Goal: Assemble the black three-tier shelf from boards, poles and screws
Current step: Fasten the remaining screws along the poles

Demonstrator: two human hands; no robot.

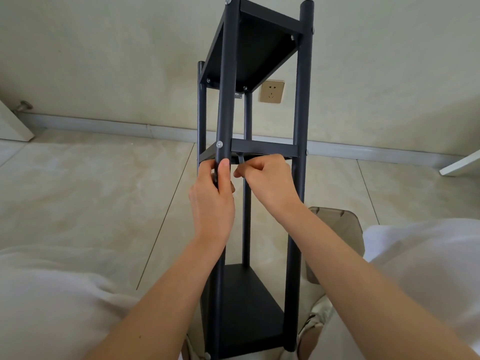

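Observation:
The black shelf (301, 100) stands upright between my knees, with three boards fixed between several poles. Silver screw heads (219, 144) show at the joints. My left hand (214, 201) grips the near left pole just below the middle board (262, 148). My right hand (267, 178) pinches a small grey hex key (241, 159) under the middle board's front edge, close to the left pole. The key's tip is hidden under the board. The bottom board (249, 307) lies low between my legs.
A tiled floor (104, 190) runs to a pale wall with a gold socket (272, 91). A brown stool seat (337, 222) sits behind the shelf at right. White furniture edges (459, 163) show at both sides. My white-clad knees flank the shelf.

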